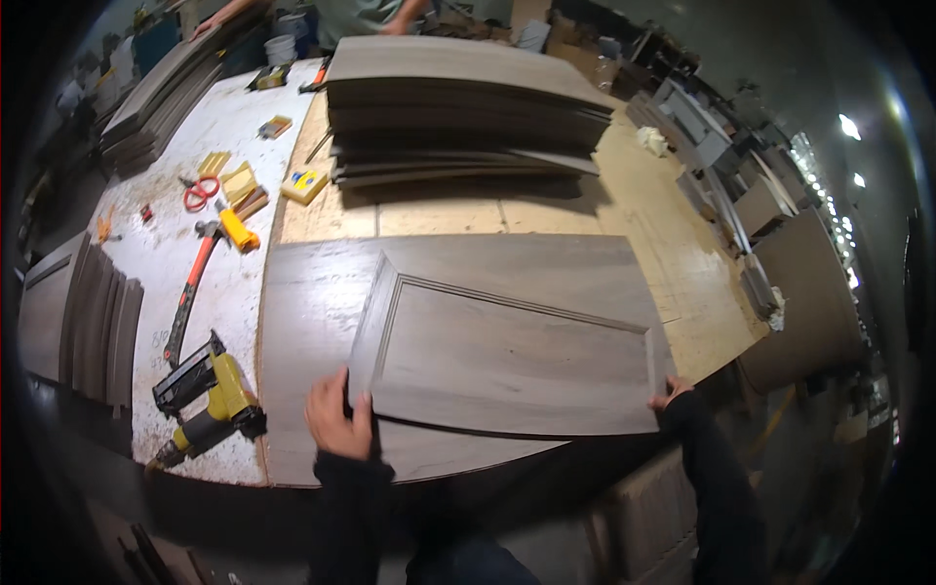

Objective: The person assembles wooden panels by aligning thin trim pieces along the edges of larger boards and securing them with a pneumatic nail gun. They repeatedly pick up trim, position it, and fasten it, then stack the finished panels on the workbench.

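A grey-brown wooden cabinet door (507, 356) with a grooved frame around its middle panel is held between my two hands. My left hand (339, 414) grips its left edge near the front corner, thumb on the near side. At the right end, my right hand (671, 392) has its fingers closed on the edge. The door lies tilted over a larger flat wooden panel (307, 331) on the workbench, its front edge lifted a little. How far its far edge touches that panel, I cannot tell.
A stack of wooden panels (468, 73) stands behind. On the white board at left lie a yellow nail gun (219, 400), a hammer (195, 278), red scissors (201, 193) and a yellow knife (237, 229). More panels (88, 322) stand at far left. Another person's hand (219, 18) rests on a far stack.
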The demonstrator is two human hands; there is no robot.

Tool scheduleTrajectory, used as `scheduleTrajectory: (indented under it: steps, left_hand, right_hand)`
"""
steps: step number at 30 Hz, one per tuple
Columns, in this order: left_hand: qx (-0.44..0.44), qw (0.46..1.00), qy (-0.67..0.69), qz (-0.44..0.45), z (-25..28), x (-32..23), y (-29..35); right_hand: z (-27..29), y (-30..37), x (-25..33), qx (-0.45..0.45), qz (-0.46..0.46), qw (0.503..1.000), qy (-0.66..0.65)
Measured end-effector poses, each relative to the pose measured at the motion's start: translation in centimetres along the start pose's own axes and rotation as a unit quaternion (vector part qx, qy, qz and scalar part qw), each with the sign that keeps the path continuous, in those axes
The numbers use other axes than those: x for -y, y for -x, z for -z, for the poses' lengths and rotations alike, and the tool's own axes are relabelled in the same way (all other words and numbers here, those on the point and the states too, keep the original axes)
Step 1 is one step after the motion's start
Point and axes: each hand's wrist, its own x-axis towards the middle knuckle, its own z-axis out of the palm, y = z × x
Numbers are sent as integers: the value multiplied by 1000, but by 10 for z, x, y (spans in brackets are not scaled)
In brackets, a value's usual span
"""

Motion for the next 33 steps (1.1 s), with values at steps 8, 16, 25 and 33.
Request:
scheduleTrajectory:
  steps: [8,16,25,33]
  left_hand:
    - [-95,922,167,336,61,-60,132]
    - [-200,760,436,438,67,-29,125]
    - [-194,732,504,415,78,-15,147]
    - [-199,772,414,440,75,-20,154]
  right_hand:
    - [4,-47,88,-50,125,991,-12]
    - [-50,118,293,-23,603,791,-102]
    - [-101,200,379,139,735,651,-129]
    - [-104,203,380,122,751,638,-121]
